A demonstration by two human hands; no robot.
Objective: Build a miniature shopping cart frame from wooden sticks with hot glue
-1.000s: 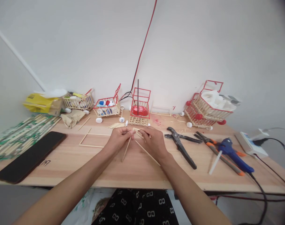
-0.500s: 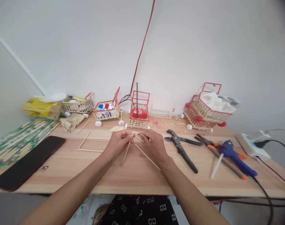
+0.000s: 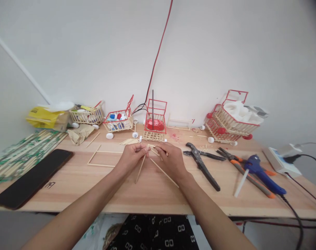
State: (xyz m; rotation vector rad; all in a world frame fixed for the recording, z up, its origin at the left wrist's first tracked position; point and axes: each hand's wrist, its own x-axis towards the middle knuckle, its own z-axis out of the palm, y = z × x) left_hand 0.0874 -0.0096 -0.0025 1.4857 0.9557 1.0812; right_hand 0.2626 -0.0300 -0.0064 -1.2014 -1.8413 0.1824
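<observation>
My left hand (image 3: pixel 133 155) pinches a thin wooden stick (image 3: pixel 140 169) that slants down toward the table's front edge. Close beside it, my right hand (image 3: pixel 171 157) has its fingers closed on a short stick piece (image 3: pixel 154 151). The pieces come together between my fingertips, where the joint is partly hidden. A longer stick (image 3: pixel 164 173) slants from below my fingertips to my right wrist. Left of my hands, a stick frame (image 3: pixel 100 165) lies on the table, its right end hidden by my left hand and forearm.
Small stick carts (image 3: pixel 118 121) with red trim stand along the wall. Black cutters (image 3: pixel 202 166), orange-handled pliers (image 3: pixel 248 177), a blue glue gun (image 3: pixel 264 177) and a power strip (image 3: pixel 282 161) lie right. A phone (image 3: pixel 34 177) and wrapped sticks (image 3: pixel 25 149) lie left.
The whole view has shifted slightly. My hands keep almost the same pose, with the sticks still between their fingertips.
</observation>
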